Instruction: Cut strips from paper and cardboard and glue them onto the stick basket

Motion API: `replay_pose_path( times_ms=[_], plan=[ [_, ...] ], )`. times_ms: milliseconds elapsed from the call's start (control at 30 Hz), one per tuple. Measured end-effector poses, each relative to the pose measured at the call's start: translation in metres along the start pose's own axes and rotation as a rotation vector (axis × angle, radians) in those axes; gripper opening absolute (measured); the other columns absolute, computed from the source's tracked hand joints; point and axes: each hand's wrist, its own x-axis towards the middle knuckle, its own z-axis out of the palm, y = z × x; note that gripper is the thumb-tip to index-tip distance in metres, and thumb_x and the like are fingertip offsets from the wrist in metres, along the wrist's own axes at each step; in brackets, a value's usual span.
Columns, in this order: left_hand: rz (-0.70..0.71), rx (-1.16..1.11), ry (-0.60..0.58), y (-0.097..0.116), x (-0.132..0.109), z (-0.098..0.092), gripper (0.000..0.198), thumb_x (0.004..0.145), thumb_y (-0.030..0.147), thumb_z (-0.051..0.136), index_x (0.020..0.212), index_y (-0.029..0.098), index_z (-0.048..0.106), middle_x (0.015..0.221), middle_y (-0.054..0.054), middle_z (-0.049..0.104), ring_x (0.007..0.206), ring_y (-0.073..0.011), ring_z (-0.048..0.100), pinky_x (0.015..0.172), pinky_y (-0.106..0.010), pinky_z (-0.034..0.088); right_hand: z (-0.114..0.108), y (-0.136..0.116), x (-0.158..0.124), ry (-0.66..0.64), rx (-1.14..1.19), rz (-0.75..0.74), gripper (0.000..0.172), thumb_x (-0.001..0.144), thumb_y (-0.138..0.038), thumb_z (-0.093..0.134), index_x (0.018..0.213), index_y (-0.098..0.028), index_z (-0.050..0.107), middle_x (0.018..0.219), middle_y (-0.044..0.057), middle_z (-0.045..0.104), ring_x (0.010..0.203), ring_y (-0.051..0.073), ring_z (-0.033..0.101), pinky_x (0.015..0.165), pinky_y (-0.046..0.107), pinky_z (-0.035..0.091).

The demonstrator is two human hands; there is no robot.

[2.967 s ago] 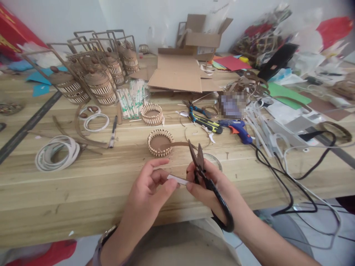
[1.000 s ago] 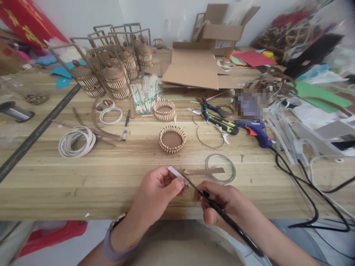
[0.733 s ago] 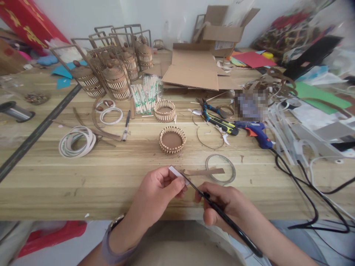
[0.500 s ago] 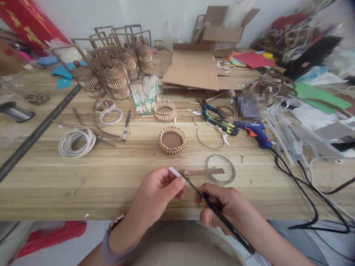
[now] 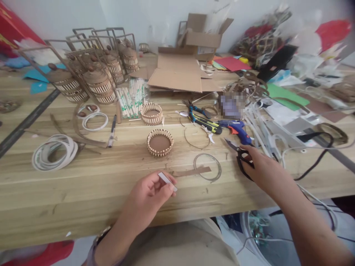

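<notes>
Half a second ago beside the white strip (image 5: pixel 164 178), the scissors (image 5: pixel 242 165) are now right of centre in the frame, near the blue glue gun (image 5: pixel 240 132), their handles gripped by the right hand (image 5: pixel 263 168). The left hand (image 5: pixel 145 199) still pinches the strip below centre. The pale wooden bench (image 5: pixel 111 197) spans the frame, with lidded slatted baskets (image 5: pixel 100 88) at upper left and cardboard (image 5: pixel 177 74) at upper centre, before a pale wall (image 5: pixel 133 14).

Slanted wht strip (image 5: pixel 165 179), blk-hdl scissors (image 5: pixel 239 150) to R

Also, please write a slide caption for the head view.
Left hand pinching a white strip, right hand holding scissors near a glue gun.
</notes>
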Motion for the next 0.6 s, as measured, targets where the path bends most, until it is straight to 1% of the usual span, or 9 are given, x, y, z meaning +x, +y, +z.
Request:
replay_pose_path(
  times_ms=[100,167,200,267,333,367,467,533,600],
  plan=[
    [0.004,0.138,-0.071,0.004,0.004,0.007,0.035,0.084,0.042,0.056,0.109,0.020,0.065,0.085,-0.003,0.070,0.078,-0.0189,0.064,0.068,-0.027,0.049,-0.005,-0.005,-0.004,-0.054,-0.164,0.043,0.041,0.091,-0.024,0.047,0.128,-0.011,0.059,0.092,0.016,0.075,0.080,0.033,0.072,0.066,0.041,0.053],
    [0.018,0.248,-0.096,0.006,0.007,0.013,0.039,0.084,0.039,0.053,0.117,0.021,0.064,0.097,-0.005,0.071,0.083,-0.0202,0.065,0.071,-0.029,0.050,-0.014,-0.022,-0.011,0.018,-0.247,0.017,0.035,0.094,-0.028,0.047,0.121,-0.013,0.064,0.090,0.016,0.074,0.082,0.035,0.071,0.067,0.044,0.053],
    [0.030,0.291,-0.100,0.007,0.009,0.015,0.040,0.084,0.037,0.052,0.119,0.021,0.064,0.105,-0.007,0.071,0.086,-0.0208,0.066,0.073,-0.029,0.051,-0.019,-0.033,-0.015,0.074,-0.230,-0.036,0.033,0.096,-0.031,0.047,0.117,-0.015,0.067,0.091,0.015,0.073,0.083,0.034,0.070,0.068,0.043,0.054],
    [0.055,0.354,-0.089,0.006,0.011,0.018,0.040,0.085,0.034,0.051,0.122,0.022,0.063,0.121,-0.008,0.067,0.095,-0.0220,0.066,0.077,-0.030,0.052,-0.023,-0.055,-0.021,0.153,-0.087,-0.239,0.032,0.097,-0.034,0.049,0.117,-0.016,0.067,0.095,0.013,0.073,0.086,0.029,0.069,0.073,0.040,0.054],
    [0.076,0.391,-0.066,0.005,0.012,0.020,0.039,0.086,0.034,0.051,0.122,0.023,0.064,0.130,-0.008,0.064,0.104,-0.0237,0.065,0.082,-0.031,0.052,-0.021,-0.074,-0.024,0.096,0.067,-0.445,0.030,0.096,-0.032,0.055,0.121,-0.019,0.065,0.099,0.010,0.072,0.089,0.025,0.068,0.077,0.036,0.054],
    [0.081,0.404,-0.051,0.004,0.011,0.020,0.037,0.087,0.035,0.051,0.120,0.023,0.065,0.132,-0.008,0.063,0.109,-0.0248,0.064,0.084,-0.031,0.052,-0.018,-0.081,-0.025,0.059,0.108,-0.495,0.027,0.095,-0.029,0.057,0.118,-0.020,0.066,0.097,0.009,0.072,0.086,0.024,0.067,0.075,0.036,0.054],
    [0.069,0.413,-0.020,0.002,0.009,0.018,0.035,0.087,0.038,0.054,0.116,0.023,0.067,0.133,-0.009,0.063,0.113,-0.0268,0.063,0.087,-0.032,0.052,-0.011,-0.092,-0.022,-0.004,0.197,-0.529,0.017,0.095,-0.018,0.055,0.103,-0.019,0.070,0.084,0.007,0.070,0.079,0.023,0.066,0.070,0.035,0.054],
    [0.059,0.393,-0.003,0.001,0.007,0.016,0.036,0.088,0.040,0.053,0.117,0.023,0.066,0.130,-0.009,0.064,0.108,-0.0261,0.065,0.085,-0.032,0.053,-0.012,-0.090,-0.017,0.005,0.289,-0.517,0.021,0.096,-0.016,0.049,0.099,-0.018,0.070,0.082,0.007,0.069,0.079,0.022,0.066,0.070,0.033,0.054],
    [0.058,0.362,0.017,0.001,0.006,0.014,0.038,0.089,0.043,0.053,0.119,0.023,0.065,0.127,-0.009,0.066,0.102,-0.0248,0.066,0.082,-0.031,0.054,-0.018,-0.085,-0.008,0.041,0.383,-0.469,0.025,0.098,-0.018,0.046,0.102,-0.018,0.070,0.085,0.008,0.071,0.081,0.021,0.067,0.073,0.032,0.054]
  ],
)
